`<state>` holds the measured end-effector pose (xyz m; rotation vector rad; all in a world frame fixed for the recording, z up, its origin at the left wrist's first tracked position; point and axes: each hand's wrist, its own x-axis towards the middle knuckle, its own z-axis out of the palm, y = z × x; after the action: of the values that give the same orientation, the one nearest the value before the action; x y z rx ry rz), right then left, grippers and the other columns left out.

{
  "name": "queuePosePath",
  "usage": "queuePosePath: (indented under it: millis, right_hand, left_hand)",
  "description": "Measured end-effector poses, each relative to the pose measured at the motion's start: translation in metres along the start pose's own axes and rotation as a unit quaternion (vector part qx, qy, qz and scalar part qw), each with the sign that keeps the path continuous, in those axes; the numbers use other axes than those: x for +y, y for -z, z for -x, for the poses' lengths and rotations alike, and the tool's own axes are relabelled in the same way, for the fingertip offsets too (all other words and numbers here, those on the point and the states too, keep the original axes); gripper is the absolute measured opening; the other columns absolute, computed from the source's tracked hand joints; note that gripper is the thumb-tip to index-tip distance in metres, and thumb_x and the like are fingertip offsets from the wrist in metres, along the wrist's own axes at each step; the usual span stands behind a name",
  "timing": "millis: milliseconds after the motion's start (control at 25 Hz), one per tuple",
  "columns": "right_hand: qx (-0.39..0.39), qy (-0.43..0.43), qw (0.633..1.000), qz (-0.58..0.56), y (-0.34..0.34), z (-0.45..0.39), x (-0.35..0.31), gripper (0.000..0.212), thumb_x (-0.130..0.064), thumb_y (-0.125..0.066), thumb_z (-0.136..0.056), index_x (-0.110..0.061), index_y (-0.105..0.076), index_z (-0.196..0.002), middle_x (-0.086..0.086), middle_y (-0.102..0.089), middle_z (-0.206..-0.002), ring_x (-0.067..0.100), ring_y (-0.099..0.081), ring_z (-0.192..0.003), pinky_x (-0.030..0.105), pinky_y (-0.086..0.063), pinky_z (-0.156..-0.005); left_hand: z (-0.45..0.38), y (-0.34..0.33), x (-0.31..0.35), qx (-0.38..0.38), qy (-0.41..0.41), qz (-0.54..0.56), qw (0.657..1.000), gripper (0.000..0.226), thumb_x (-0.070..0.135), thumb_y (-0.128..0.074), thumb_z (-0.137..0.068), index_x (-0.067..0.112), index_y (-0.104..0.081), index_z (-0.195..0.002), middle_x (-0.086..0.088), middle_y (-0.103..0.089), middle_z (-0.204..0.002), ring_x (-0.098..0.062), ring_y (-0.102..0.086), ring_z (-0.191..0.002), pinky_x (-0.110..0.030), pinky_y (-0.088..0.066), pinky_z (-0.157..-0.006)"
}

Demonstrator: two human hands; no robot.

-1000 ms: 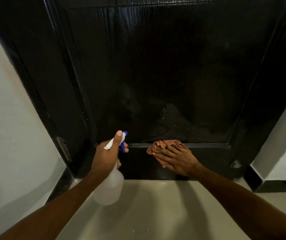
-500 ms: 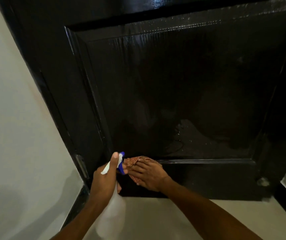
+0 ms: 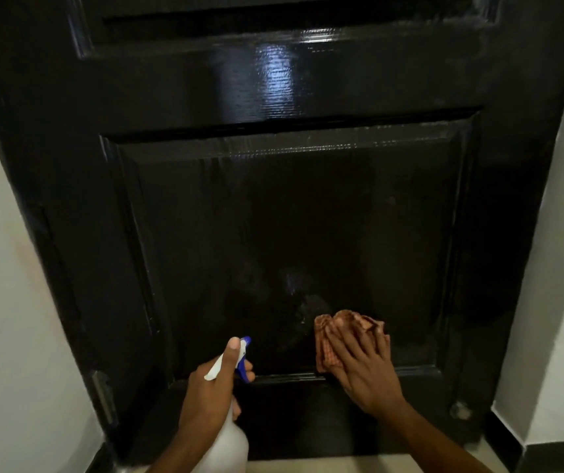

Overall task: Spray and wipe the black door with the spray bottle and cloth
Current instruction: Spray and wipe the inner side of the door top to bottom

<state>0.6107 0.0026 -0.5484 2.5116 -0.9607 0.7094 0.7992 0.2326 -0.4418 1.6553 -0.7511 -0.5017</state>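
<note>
Door (image 3: 273,206), glossy black between white walls (image 3: 4,268), fills the view and bears no readable writing. Half a second ago the right hand (image 3: 365,373) was at the panel's lower left; now it presses the cloth (image 3: 328,339) flat-fingered near the lower middle. The left hand (image 3: 212,390) still grips the unlabelled bottle (image 3: 229,442).

The black door (image 3: 273,216) is standing upright, catching a patch of light well above the right hand (image 3: 365,373). The cloth (image 3: 325,349) is lying flat against its lower panel, under that hand's fingers. Below the hand, a strip of pale floor (image 3: 307,467) is showing at the door's foot.
</note>
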Motion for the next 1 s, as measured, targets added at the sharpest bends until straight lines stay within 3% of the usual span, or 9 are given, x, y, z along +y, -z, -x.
queuePosePath:
  millis: [120, 240, 400, 480, 560, 640, 720, 840, 1000]
  right_hand:
    - [0.004, -0.076, 0.996, -0.034, 0.002, -0.007, -0.028, 0.082, -0.057, -0.039, -0.097, -0.025, -0.006, -0.165, 0.009, -0.004, -0.172, 0.034, 0.002, -0.158, 0.061, 0.004, -0.123]
    - [0.011, -0.054, 0.995, -0.077, 0.002, -0.028, -0.073, 0.089, -0.053, -0.048, -0.094, -0.022, -0.004, -0.165, 0.014, 0.000, -0.172, 0.036, 0.007, -0.157, 0.060, 0.004, -0.121]
    - [-0.049, 0.210, 0.976, 0.006, 0.011, -0.069, -0.121, 0.093, -0.048, -0.076, -0.080, -0.030, -0.031, -0.159, 0.006, -0.019, -0.170, 0.029, -0.008, -0.157, 0.050, 0.017, -0.124]
    - [-0.123, 0.355, 0.922, 0.092, 0.022, -0.083, -0.121, 0.075, -0.043, -0.069, -0.090, -0.033, -0.035, -0.156, -0.001, -0.027, -0.167, 0.023, -0.007, -0.156, 0.046, 0.027, -0.117]
    - [-0.072, 0.386, 0.911, 0.127, 0.030, -0.083, -0.101, 0.066, -0.043, -0.059, -0.096, -0.036, -0.034, -0.156, -0.006, -0.035, -0.164, 0.019, -0.017, -0.156, 0.044, 0.029, -0.118]
    - [-0.028, 0.296, 0.950, 0.099, 0.045, -0.079, -0.069, 0.064, -0.049, -0.053, -0.095, -0.040, -0.036, -0.155, -0.011, -0.047, -0.155, 0.017, -0.041, -0.145, 0.046, 0.008, -0.125]
    - [0.042, 0.182, 0.980, 0.068, 0.066, -0.079, -0.020, 0.069, -0.052, -0.046, -0.097, -0.040, -0.024, -0.160, -0.008, -0.042, -0.160, 0.020, -0.041, -0.144, 0.050, -0.003, -0.123]
    - [0.122, -0.059, 0.991, 0.006, 0.105, -0.085, 0.037, 0.073, -0.055, -0.030, -0.102, -0.035, 0.004, -0.163, 0.002, -0.005, -0.173, 0.029, -0.004, -0.158, 0.054, 0.012, -0.124]
    - [0.178, -0.273, 0.935, -0.141, 0.116, -0.107, 0.002, 0.079, -0.061, -0.021, -0.099, -0.028, 0.011, -0.163, 0.008, 0.022, -0.169, 0.031, 0.023, -0.155, 0.057, 0.016, -0.121]
  left_hand:
    - [0.001, -0.014, 0.019, -0.006, -0.028, 0.014, 0.999, 0.069, 0.069, -0.038, -0.083, 0.009, -0.073, -0.079, -0.006, -0.074, -0.078, -0.028, -0.060, -0.052, -0.035, -0.051, -0.053]
    - [0.004, -0.015, 0.032, 0.010, -0.041, 0.020, 0.999, 0.068, 0.068, -0.036, -0.084, 0.011, -0.073, -0.080, -0.005, -0.074, -0.074, -0.027, -0.060, -0.050, -0.033, -0.051, -0.051]
    - [0.009, 0.002, 0.034, 0.020, -0.028, 0.021, 0.999, 0.070, 0.070, -0.036, -0.080, 0.012, -0.073, -0.081, -0.010, -0.067, -0.056, -0.022, -0.060, -0.047, -0.029, -0.049, -0.050]
    - [0.006, 0.011, 0.030, 0.036, -0.012, 0.041, 0.998, 0.070, 0.073, -0.039, -0.074, 0.014, -0.075, -0.086, -0.014, -0.070, -0.063, -0.022, -0.063, -0.052, -0.030, -0.048, -0.055]
    - [0.003, 0.018, 0.029, 0.043, -0.006, 0.045, 0.998, 0.075, 0.076, -0.037, -0.074, 0.013, -0.076, -0.086, -0.014, -0.071, -0.067, -0.024, -0.063, -0.056, -0.033, -0.050, -0.061]
    - [0.003, 0.017, 0.030, 0.043, -0.005, 0.062, 0.997, 0.074, 0.074, -0.037, -0.079, 0.011, -0.075, -0.084, -0.011, -0.074, -0.072, -0.025, -0.062, -0.056, -0.037, -0.050, -0.060]
    - [0.006, 0.008, 0.034, 0.038, 0.010, 0.083, 0.996, 0.071, 0.070, -0.041, -0.081, 0.007, -0.074, -0.082, -0.011, -0.075, -0.076, -0.025, -0.058, -0.050, -0.033, -0.046, -0.050]
    - [0.011, -0.005, 0.048, 0.033, 0.014, 0.089, 0.995, 0.072, 0.069, -0.043, -0.076, 0.004, -0.073, -0.081, -0.013, -0.074, -0.078, -0.027, -0.055, -0.047, -0.030, -0.043, -0.043]
    - [0.008, -0.016, 0.070, 0.037, -0.032, 0.082, 0.995, 0.069, 0.067, -0.039, -0.083, 0.007, -0.073, -0.081, -0.006, -0.075, -0.073, -0.028, -0.057, -0.048, -0.031, -0.047, -0.046]
